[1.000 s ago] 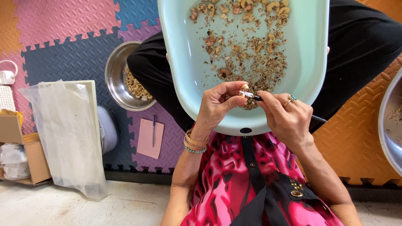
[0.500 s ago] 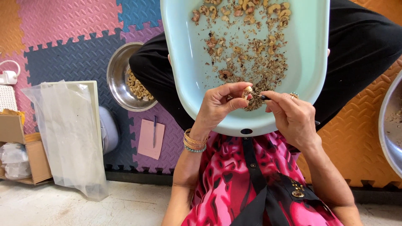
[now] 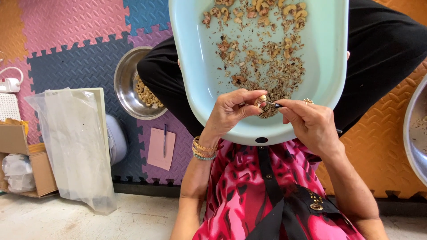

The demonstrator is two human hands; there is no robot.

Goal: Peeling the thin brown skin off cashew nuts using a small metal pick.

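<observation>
Head view showed the left hand point(image 3: 231, 111) pinching one nut point(image 3: 260, 100) over the tub point(image 3: 195, 80), the right hand point(image 3: 311, 122) gripping a small pick point(image 3: 275, 105). Many nuts point(image 3: 262, 11) waited unpeeled; some sat in the bowl point(image 3: 126, 95).

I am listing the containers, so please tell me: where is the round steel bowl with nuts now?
In the head view, the round steel bowl sits on the foam floor mat, left of the pale blue plastic tub and above the pink card.
</observation>
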